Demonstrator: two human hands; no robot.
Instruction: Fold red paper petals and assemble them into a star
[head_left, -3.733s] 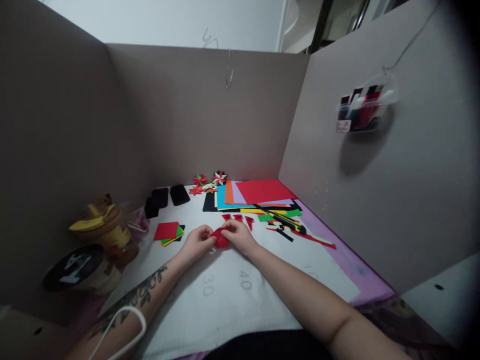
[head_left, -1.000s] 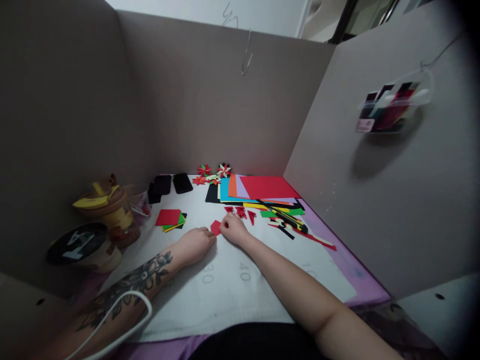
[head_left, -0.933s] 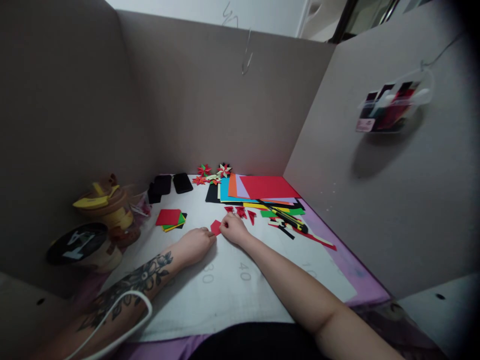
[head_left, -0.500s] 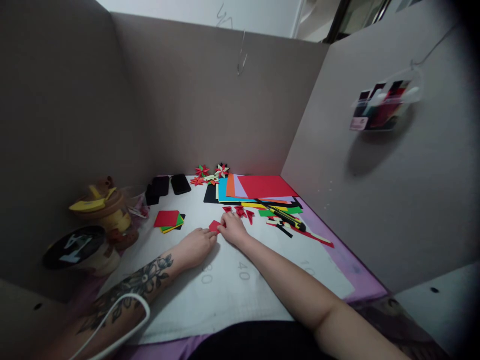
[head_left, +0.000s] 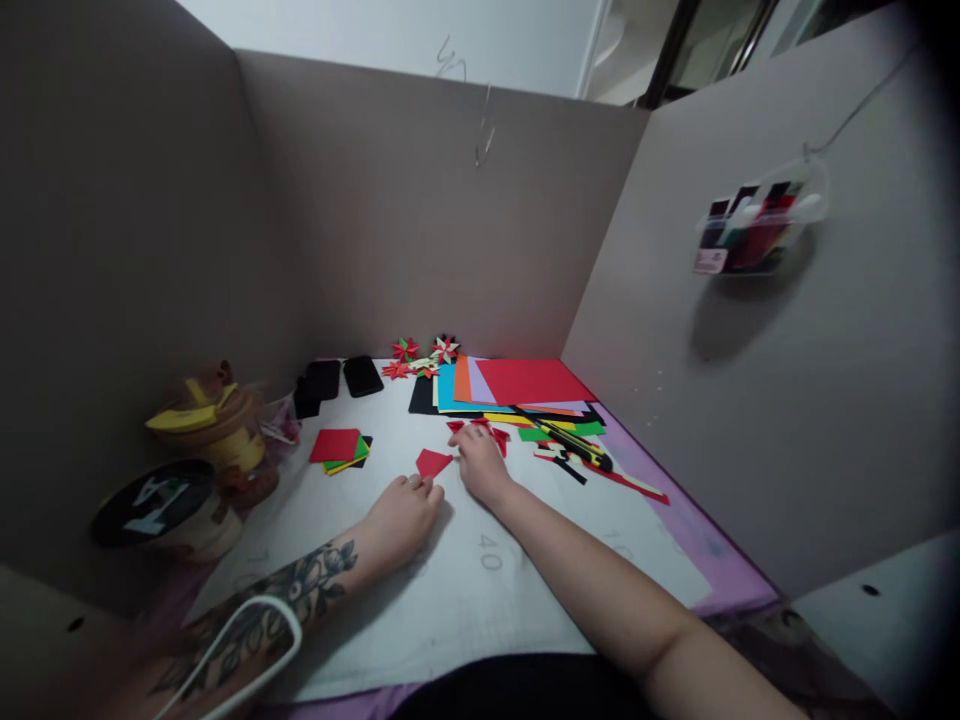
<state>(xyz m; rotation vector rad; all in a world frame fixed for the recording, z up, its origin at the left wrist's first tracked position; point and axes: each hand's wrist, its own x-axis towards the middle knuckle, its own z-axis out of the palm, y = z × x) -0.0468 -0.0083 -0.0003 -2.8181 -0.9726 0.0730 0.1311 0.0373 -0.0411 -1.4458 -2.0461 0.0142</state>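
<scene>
A small piece of folded red paper (head_left: 433,463) lies on the white mat, wide at the left and narrowing to a tip at the right. My left hand (head_left: 405,517) rests at its near edge, fingers curled and pressed onto the paper. Just right of the tip is my right hand (head_left: 481,466), fingers apart, with nothing visible in it. Beyond that hand lie several small folded red paper pieces (head_left: 500,437), partly covered by its fingers.
Coloured sheets (head_left: 529,381) are stacked at the back. A black and yellow utility knife (head_left: 577,446) lies among paper strips at the right. Small paper squares (head_left: 335,446) sit at the left, paper stars (head_left: 406,349) behind. Containers (head_left: 217,440) stand far left.
Earlier both hands pinched the red paper; then they pressed it on the mat. Now its outline is narrower at the right, and my right hand has lifted off rightward with fingers spread.
</scene>
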